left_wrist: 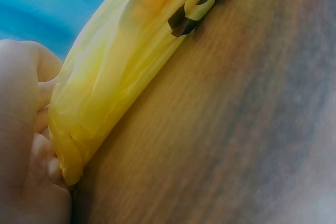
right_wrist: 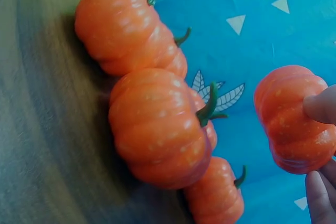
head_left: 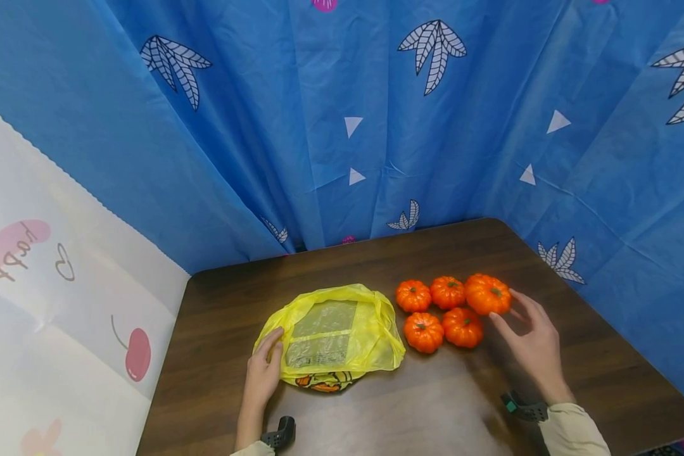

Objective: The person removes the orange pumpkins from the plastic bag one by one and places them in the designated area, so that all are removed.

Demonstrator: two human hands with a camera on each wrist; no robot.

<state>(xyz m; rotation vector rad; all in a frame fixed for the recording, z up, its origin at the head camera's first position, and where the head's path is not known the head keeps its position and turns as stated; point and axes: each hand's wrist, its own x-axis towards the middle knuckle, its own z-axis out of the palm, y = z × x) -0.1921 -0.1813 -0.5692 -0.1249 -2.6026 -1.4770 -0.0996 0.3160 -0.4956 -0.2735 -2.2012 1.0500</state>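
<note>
A yellow plastic bag (head_left: 376, 361) lies on the table with its mouth spread wide. My left hand (head_left: 264, 373) grips the bag's left edge; in the left wrist view its curled fingers (left_wrist: 48, 61) are partly hidden behind the yellow plastic (left_wrist: 105, 93). The right hand (head_left: 530, 335) holds a small orange pumpkin (head_left: 486, 292) between thumb and fingers, and the right wrist view shows this held pumpkin (right_wrist: 289, 121) raised above the table. Several more orange pumpkins with green stems, one of them the near right pumpkin (head_left: 463, 328), are grouped between the bag and my right hand.
The dark wooden table (head_left: 228, 304) has a rounded far edge. A blue patterned curtain (head_left: 342, 190) hangs behind it and along the right side. On the left stands a white sheet (head_left: 80, 266) with pink drawings. Dark bands (head_left: 279, 434) sit on both wrists.
</note>
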